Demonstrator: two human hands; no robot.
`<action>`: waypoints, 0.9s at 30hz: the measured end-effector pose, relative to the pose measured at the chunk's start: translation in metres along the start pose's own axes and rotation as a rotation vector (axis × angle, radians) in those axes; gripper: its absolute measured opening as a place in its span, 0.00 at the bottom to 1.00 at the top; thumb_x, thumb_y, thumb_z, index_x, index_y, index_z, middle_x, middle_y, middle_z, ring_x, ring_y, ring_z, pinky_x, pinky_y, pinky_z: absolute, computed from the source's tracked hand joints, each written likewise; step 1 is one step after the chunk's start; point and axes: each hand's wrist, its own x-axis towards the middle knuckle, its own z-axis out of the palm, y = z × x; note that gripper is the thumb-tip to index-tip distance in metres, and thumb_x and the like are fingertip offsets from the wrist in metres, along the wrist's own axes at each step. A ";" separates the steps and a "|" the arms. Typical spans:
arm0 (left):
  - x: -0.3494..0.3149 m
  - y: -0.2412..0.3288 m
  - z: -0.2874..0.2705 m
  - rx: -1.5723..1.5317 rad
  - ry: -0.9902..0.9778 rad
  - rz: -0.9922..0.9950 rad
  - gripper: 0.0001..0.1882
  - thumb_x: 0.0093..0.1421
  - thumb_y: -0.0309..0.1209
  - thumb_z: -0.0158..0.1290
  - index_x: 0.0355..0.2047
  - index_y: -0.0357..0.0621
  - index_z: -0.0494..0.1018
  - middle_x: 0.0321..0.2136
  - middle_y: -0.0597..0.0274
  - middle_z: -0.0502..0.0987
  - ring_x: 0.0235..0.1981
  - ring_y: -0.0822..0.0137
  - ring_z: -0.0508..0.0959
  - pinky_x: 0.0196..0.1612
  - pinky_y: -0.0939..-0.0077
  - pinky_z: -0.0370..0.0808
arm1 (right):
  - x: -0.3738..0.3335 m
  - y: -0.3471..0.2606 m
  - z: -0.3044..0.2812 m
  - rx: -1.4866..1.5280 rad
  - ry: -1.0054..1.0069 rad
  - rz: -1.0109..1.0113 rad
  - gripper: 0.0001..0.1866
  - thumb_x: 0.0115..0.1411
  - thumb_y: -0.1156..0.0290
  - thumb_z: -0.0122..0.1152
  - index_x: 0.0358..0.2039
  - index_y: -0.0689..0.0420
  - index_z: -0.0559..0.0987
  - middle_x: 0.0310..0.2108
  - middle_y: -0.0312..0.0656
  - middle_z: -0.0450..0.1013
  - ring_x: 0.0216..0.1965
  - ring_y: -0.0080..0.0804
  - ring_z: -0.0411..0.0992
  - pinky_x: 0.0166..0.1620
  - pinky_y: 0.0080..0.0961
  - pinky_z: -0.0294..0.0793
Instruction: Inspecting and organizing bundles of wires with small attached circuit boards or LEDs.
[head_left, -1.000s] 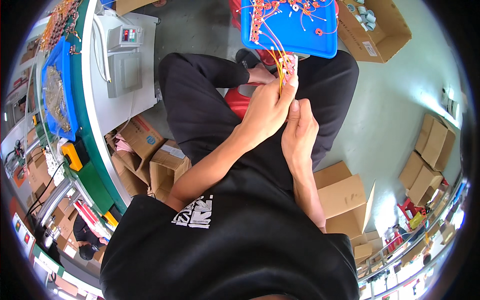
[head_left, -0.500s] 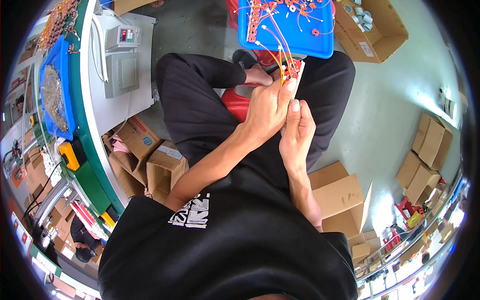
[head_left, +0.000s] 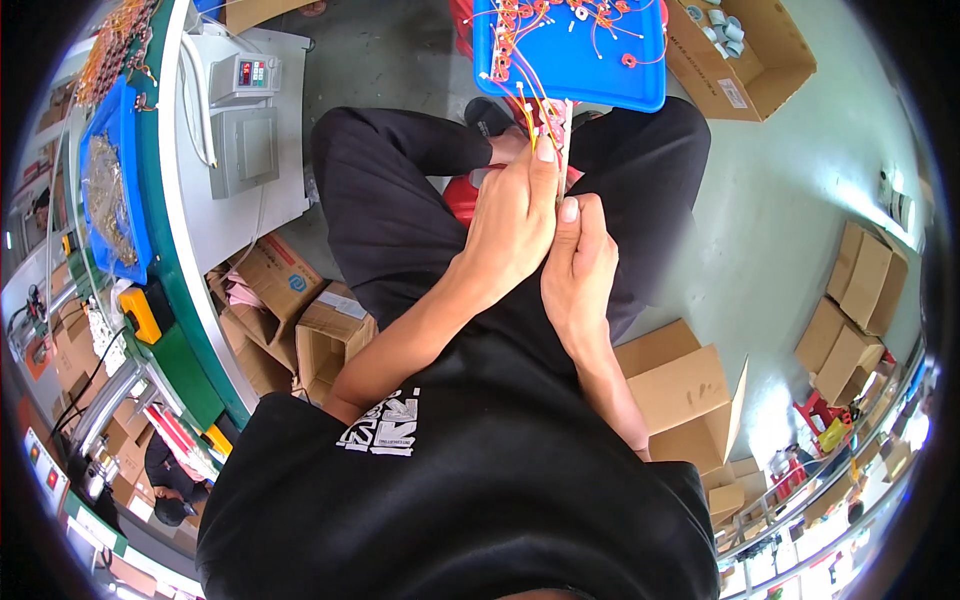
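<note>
My left hand [head_left: 512, 225] is closed on a strip of small red circuit boards [head_left: 556, 117], its thumb pressed along the near part. Thin yellow and red wires [head_left: 528, 108] with white plugs rise from the strip toward the tray. Just below and to the right, my right hand [head_left: 580, 270] is closed, thumb on top, at the strip's near end; its fingers hide what lies inside. Ahead of both hands, a blue tray [head_left: 590, 78] holds several round red boards with wires attached.
At the left runs a green-topped bench [head_left: 185, 300] bearing a blue bin [head_left: 138, 225] of small metal parts. A grey control box [head_left: 243, 150] stands beside it. Open cardboard boxes lie at lower left [head_left: 330, 330], at right [head_left: 675, 385], and at upper right [head_left: 745, 75] with grey-white cylindrical pieces.
Both hands and the strip have moved left and slightly nearer me. The strip's far end now reaches the tray's near edge in the picture. Both hands stay closed.
</note>
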 end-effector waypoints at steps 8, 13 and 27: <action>0.002 -0.012 0.002 -0.052 -0.035 0.162 0.24 0.68 0.41 0.33 0.31 0.32 0.71 0.21 0.45 0.75 0.23 0.47 0.76 0.27 0.62 0.71 | -0.003 0.017 -0.001 0.334 -0.080 0.174 0.17 0.68 0.63 0.43 0.23 0.57 0.63 0.16 0.28 0.55 0.18 0.13 0.52 0.21 0.16 0.52; -0.002 -0.013 0.002 0.013 -0.032 0.168 0.24 0.68 0.41 0.34 0.31 0.33 0.71 0.20 0.47 0.75 0.21 0.47 0.76 0.24 0.63 0.71 | -0.006 0.006 -0.002 0.379 -0.092 0.223 0.18 0.68 0.60 0.43 0.22 0.54 0.62 0.17 0.25 0.54 0.19 0.11 0.50 0.20 0.14 0.50; -0.005 -0.005 -0.004 -0.087 0.034 0.123 0.23 0.68 0.41 0.34 0.31 0.34 0.70 0.17 0.52 0.74 0.19 0.51 0.75 0.23 0.64 0.70 | -0.003 -0.005 -0.001 0.036 -0.033 -0.021 0.16 0.68 0.65 0.41 0.24 0.60 0.62 0.16 0.36 0.58 0.19 0.22 0.51 0.22 0.21 0.56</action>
